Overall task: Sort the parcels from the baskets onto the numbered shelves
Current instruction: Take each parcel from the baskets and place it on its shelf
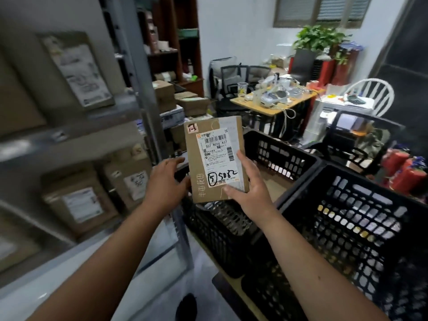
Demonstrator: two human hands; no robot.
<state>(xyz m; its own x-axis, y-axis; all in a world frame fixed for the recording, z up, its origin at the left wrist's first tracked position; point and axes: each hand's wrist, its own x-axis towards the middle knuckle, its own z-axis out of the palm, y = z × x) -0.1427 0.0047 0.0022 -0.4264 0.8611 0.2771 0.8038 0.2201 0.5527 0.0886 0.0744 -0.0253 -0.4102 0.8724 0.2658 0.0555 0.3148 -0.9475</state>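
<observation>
cardboard parcel (215, 158) upright between both hands, above black basket (278, 158) | left hand (165, 181) grips its 9 o'clock edge, right hand (247, 188) its 4 o'clock corner | shelves (69, 140) at 9 o'clock | cluttered desk (273, 103) at 1 o'clock

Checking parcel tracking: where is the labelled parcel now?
Centre of the head view, the parcel is held in both hands above the nearest black basket, right of the shelves.
</observation>
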